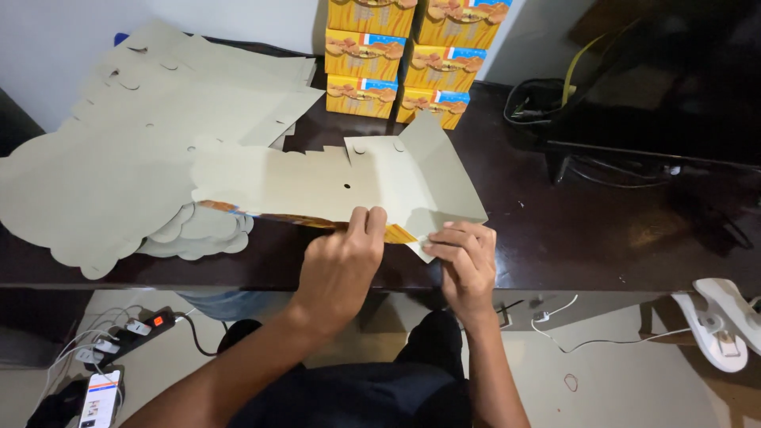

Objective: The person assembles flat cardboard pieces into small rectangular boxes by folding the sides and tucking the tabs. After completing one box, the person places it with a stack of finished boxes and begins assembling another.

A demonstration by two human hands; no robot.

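At the desk's (555,238) near edge, the left hand (339,265) and right hand (468,261) pinch a flat carton blank (317,178), grey-beige inside, apparently orange-printed underneath, with stacked blanks (119,158) and yellow boxes (400,55) beyond it.

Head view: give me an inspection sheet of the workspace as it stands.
Surface: dark glossy table, bare toward the right.
Job's things: flat grey carton blank, printed side down, one flap raised at its right end.
Clutter: pile of unfolded blanks at left; stacked yellow boxes at the back.
Grips: left hand presses the blank's near edge; right hand pinches a folded corner flap.
Cables: black cable bundle on the table at back right; power strip with white leads on the floor.
Surroundings: phone on the floor at left, white object at right.
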